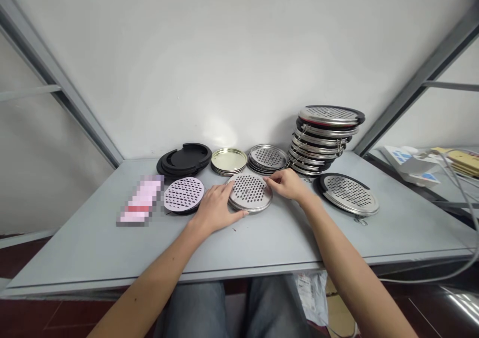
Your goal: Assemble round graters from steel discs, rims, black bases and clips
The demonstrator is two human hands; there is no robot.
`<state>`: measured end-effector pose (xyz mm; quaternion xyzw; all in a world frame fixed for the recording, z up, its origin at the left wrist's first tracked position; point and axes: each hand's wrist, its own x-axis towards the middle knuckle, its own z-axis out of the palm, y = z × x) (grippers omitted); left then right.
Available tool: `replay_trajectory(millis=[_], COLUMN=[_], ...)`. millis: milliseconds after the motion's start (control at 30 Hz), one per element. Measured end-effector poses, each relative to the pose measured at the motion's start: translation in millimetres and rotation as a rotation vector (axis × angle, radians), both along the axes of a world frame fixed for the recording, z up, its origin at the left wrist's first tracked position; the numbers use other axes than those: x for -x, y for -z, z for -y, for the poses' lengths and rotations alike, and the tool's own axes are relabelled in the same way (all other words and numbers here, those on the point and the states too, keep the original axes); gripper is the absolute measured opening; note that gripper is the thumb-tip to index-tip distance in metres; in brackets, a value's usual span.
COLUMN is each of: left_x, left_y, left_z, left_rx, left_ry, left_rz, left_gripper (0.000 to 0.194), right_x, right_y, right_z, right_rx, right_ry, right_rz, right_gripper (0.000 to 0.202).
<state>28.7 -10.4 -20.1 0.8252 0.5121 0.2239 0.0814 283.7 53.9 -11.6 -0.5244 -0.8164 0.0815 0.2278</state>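
Note:
In front of me lies a round perforated metal lid (250,192), flat on a metal rim. My left hand (217,207) grips its left side, fingers along the edge and thumb against the near rim. At the lid's right edge, my right hand (287,183) has thumb and forefinger pinched together; any small part between them is hidden. Left of my left hand, a lilac-looking perforated disc (184,194) rests on something black. Behind the lid stand a stack of shallow gold-toned metal dishes (229,159) and a stack of perforated silver discs (268,157).
Black round rings (185,159) are piled at the back left, near a pixelated pink item (140,200). A tall stack of clasped metal discs (318,141) rises at the back right. A black-edged perforated disc (348,193) lies right of my right hand. A wall closes off the back.

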Motion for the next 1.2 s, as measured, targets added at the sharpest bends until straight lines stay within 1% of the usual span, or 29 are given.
replay_trajectory(millis=[267, 433, 567, 733, 800, 933, 1033, 1100, 1200], left_x=[4, 4, 4, 5, 5, 4, 3, 3, 3], left_y=[-0.9, -0.4, 1.4, 5.1, 6.3, 6.9, 7.2, 8.3, 10.3], left_z=[-2, -3, -3, -5, -5, -6, -6, -7, -8], left_rx=[0.042, 0.055, 0.076, 0.107, 0.111, 0.131, 0.139, 0.138, 0.132], left_ry=[0.016, 0.018, 0.007, 0.009, 0.015, 0.057, 0.084, 0.094, 0.103], left_rz=[-0.026, -0.039, -0.027, 0.002, 0.022, 0.060, 0.072, 0.083, 0.100], left_gripper=[0.080, 0.079, 0.085, 0.103, 0.107, 0.108, 0.106, 0.105, 0.107], right_x=[3, 3, 4, 5, 7, 12, 16, 17, 18], right_y=[4.1, 9.2, 10.5, 13.1, 15.0, 17.9, 18.5, 18.3, 17.4], right_z=[-1, -4, -6, -7, -7, -6, -4, -4, -3], right_rx=[0.019, 0.010, 0.013, 0.030, 0.009, -0.019, -0.004, -0.001, -0.015], right_ry=[-0.011, 0.014, 0.043, 0.038, 0.028, -0.055, -0.109, -0.118, -0.090], right_rz=[0.041, 0.037, 0.041, -0.033, -0.086, -0.136, -0.094, -0.070, -0.067], right_gripper=[0.049, 0.050, 0.048, 0.028, 0.030, 0.038, 0.033, 0.028, 0.027])
